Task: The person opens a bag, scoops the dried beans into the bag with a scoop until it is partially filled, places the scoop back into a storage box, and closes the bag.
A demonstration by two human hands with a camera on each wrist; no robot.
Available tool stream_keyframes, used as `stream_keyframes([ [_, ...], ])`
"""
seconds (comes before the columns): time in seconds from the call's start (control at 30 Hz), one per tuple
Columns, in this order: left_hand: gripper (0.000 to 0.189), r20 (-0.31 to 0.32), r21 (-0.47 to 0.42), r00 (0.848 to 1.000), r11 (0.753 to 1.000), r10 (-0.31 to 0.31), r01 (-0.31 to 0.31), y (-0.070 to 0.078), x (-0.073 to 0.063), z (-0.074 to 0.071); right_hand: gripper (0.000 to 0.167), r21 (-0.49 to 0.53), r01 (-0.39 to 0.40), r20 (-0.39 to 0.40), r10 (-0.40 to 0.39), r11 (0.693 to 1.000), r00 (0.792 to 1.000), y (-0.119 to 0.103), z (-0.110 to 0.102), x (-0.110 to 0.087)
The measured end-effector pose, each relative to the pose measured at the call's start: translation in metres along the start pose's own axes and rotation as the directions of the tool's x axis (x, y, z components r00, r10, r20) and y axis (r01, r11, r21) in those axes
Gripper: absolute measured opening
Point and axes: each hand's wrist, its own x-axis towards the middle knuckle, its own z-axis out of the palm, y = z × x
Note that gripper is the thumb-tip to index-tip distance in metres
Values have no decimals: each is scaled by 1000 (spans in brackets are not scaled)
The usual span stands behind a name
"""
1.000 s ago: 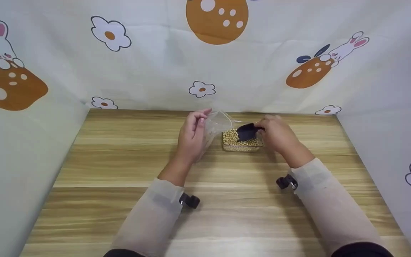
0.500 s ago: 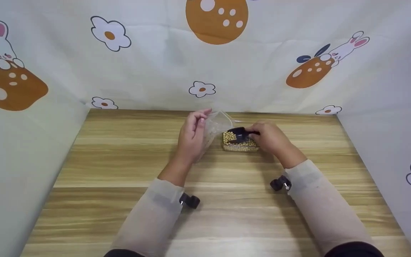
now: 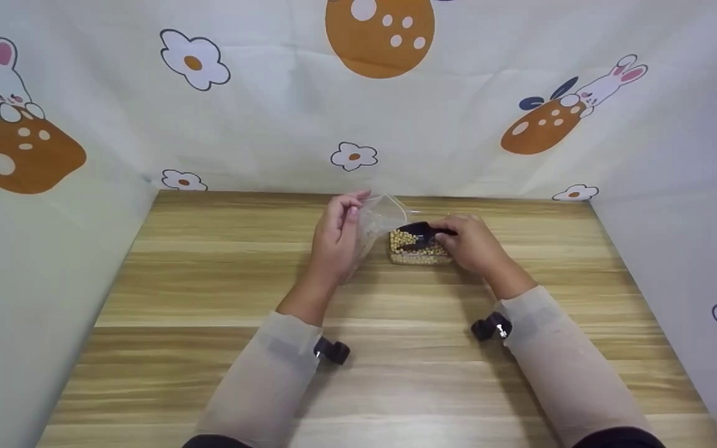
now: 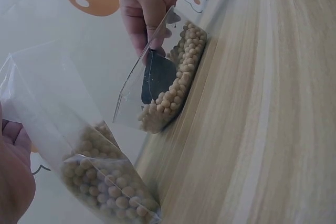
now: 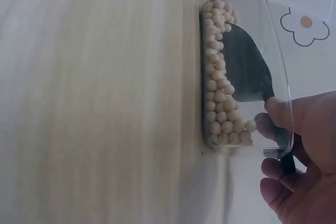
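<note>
My left hand holds a clear zip bag by its upper part, mouth spread. Soybeans fill the bag's lower part, as the left wrist view shows. Just right of the bag, a clear rectangular container of soybeans stands on the table. My right hand pinches the handle of a black scoop over the container's right end. The scoop's blade is inside the container, its front edge down among the beans and partly covered by them.
The wood-grain table meets a patterned cloth backdrop close behind the bag and container. Cloth walls also stand at left and right. A small black camera mount sits on each sleeve.
My right hand has moved left, bringing the scoop further left and lower into the beans; over the last half second it barely shifts. The left hand and bag have stayed in place.
</note>
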Motion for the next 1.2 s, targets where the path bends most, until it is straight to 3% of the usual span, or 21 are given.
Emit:
stream_keyframes([
  [0.43,15,-7,-1,1000,1000,-10,10,-2,0,-1,30,170,-57,-49,66,984,997,9,2,-4],
  [0.83,16,-10,-11,1000,1000,13,-14,-1,0,0,35,322,-181,-16,196,929,980,18,-13,-16],
  [1.2,16,-12,-16,1000,1000,16,-16,-2,0,0,35,356,-187,-45,217,916,975,25,-30,-28],
])
